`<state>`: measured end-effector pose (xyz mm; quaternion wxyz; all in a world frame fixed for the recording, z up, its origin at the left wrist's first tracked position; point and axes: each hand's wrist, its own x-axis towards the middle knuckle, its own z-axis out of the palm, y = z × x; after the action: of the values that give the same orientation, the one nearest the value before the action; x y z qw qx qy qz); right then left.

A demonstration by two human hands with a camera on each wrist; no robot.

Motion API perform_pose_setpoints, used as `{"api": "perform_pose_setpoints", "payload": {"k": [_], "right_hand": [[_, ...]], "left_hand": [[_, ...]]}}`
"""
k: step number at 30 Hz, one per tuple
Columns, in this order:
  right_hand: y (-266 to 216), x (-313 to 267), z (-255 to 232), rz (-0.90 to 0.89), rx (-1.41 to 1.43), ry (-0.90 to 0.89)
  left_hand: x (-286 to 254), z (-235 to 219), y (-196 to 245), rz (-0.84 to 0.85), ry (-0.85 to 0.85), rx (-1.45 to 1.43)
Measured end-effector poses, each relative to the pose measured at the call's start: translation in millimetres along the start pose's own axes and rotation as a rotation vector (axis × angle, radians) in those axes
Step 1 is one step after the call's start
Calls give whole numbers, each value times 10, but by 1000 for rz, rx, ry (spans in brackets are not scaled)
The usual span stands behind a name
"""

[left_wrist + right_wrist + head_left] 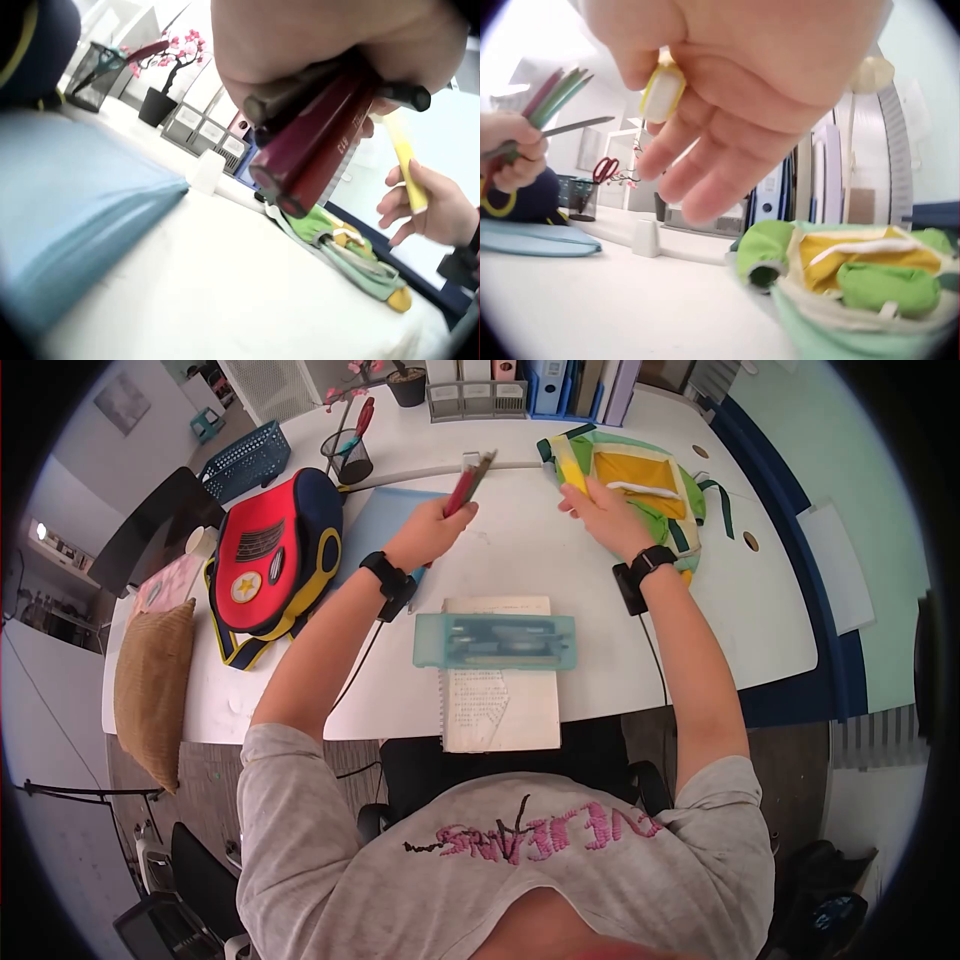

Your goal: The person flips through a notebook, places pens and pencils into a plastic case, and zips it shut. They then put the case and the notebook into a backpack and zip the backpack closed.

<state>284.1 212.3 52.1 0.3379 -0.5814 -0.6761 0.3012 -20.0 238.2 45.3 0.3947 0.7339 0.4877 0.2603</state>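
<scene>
Yellow plastic marker (567,467) is pinched in our right hand (603,512) just over the green-and-yellow fabric pouch (650,485), pointing far-left toward the red-and-grey pencil bundle (466,485) our left hand (432,530) grips, a short gap between.

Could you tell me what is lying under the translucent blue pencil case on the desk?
The pencil case lies across the upper part of a spiral notebook. The writing on the strip it covers cannot be read.

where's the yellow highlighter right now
In the head view the yellow highlighter is pinched in the right hand, raised at the left edge of the green and yellow backpack, right of the left hand's pencil bundle.
</scene>
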Motion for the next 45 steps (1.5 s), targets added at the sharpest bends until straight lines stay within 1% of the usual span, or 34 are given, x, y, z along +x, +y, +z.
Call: {"api": "perform_pose_setpoints", "payload": {"k": [1, 2, 3, 4, 6, 7, 8, 10, 11, 13, 14, 15, 16, 18, 19, 20, 21, 22, 24, 26, 27, 28, 30, 31, 33, 34, 36, 37, 39, 40, 42, 43, 44, 45], "right_hand": [[-52, -28, 40, 1, 0, 4], [-167, -85, 149, 49, 116, -47], [-270, -115, 252, 96, 233, -101], [-342, -111, 326, 98, 233, -102], [-450, -86, 453, 2, 229, -216], [-480, -48, 514, -53, 192, -223], [-503, -28, 525, -53, 193, -223], [-578, -10, 487, -87, 22, -237], [-606, -14, 452, -85, 23, -238], [-629, -22, 400, -207, 124, -382], [-565, -13, 462, -206, 124, -383], [-456, 5, 575, -203, 286, -257], [-501, -9, 630, -198, 446, -127], [-596, 40, 584, -187, 522, -170], [-674, 50, 577, -177, 598, -215], [-707, 55, 633, -175, 598, -214], [-735, 55, 703, -101, 493, -109], [-731, 57, 747, -28, 386, -6], [-545, 245, 790, 0, 453, -30], [-433, 332, 834, 177, 657, -21], [-369, 350, 880, 149, 655, 15], [-426, 303, 854, 150, 655, 12], [-593, 171, 748, 72, 591, 86], [-511, 218, 734, 73, 592, 84], [-259, 337, 644, -153, 666, 229], [-203, 311, 543, -151, 667, 227], [-117, 244, 317, -137, 736, 269], [-32, 218, 281, -136, 736, 264], [162, 177, 304, -38, 547, 360], [229, 148, 348, -43, 548, 356], [393, 86, 466, -26, 439, 258], [371, 71, 501, -40, 366, 237], [359, 38, 494, -37, 369, 235], [350, -5, 457, 81, 365, 142]], "left_hand": [[57, 18, -22, -19, -10, -142], [80, 33, -8, -41, -20, -285], [98, 67, 5, -42, -23, -285], [92, 115, 89, -25, -19, -346], [68, 219, 254, -10, -13, -406], [52, 278, 341, 46, -19, -461], [51, 308, 381, 102, -25, -516], [126, 322, 337, 73, -48, -576], [147, 321, 323, 72, -50, -596], [158, 331, 298, 69, -52, -618], [155, 337, 292, 94, -32, -603], [155, 342, 289, 119, -12, -588], [159, 341, 270, 119, -13, -589], [168, 337, 234, 79, 8, -358], [160, 370, 257, 79, 7, -359], [146, 422, 283, 194, 55, -281], [139, 455, 307, 309, 102, -201], [161, 469, 292, 310, 100, -200], [239, 506, 195, 218, -46, -75], [309, 549, 126, 202, -68, -103], [333, 563, 79, 184, -93, -131], [282, 511, 156, 181, -91, -132], [129, 353, 396, 71, -249, -102], [160, 360, 265, 69, -248, -103], [282, 328, -125, 382, -27, 130], [290, 189, -158, 379, -27, 130], [259, -137, -217, 121, -77, 241], [231, -247, -300, 117, -75, 240], [178, -396, -457, 28, -3, 714], [130, -390, -518, 25, 3, 715], [6, -333, -639, 73, -7, 903], [-13, -304, -649, 70, -9, 904], [-23, -252, -656, 32, -65, 940], [-31, -217, -660, -4, -119, 974]]}}
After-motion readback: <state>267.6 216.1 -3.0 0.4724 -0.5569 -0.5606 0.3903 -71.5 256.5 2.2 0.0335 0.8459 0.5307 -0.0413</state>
